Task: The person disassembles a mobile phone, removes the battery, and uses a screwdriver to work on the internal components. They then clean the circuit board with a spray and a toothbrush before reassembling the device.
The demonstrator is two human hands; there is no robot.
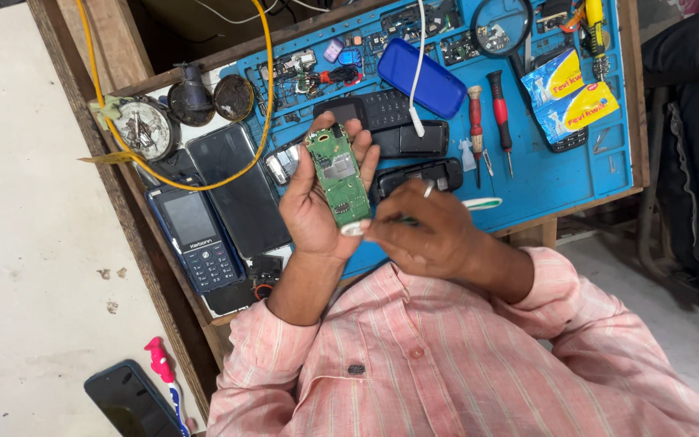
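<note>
My left hand holds a green phone circuit board upright in its palm, above the blue work mat. My right hand grips a white-and-green toothbrush, and its head touches the board's lower end. A ring shows on one finger of the right hand. Both forearms wear pink striped sleeves.
On the mat lie black phone shells, a blue phone cover, two red screwdrivers, a magnifying glass and two glue packets. A blue keypad phone and a dark smartphone sit at left under a yellow cable. Another phone lies on the floor.
</note>
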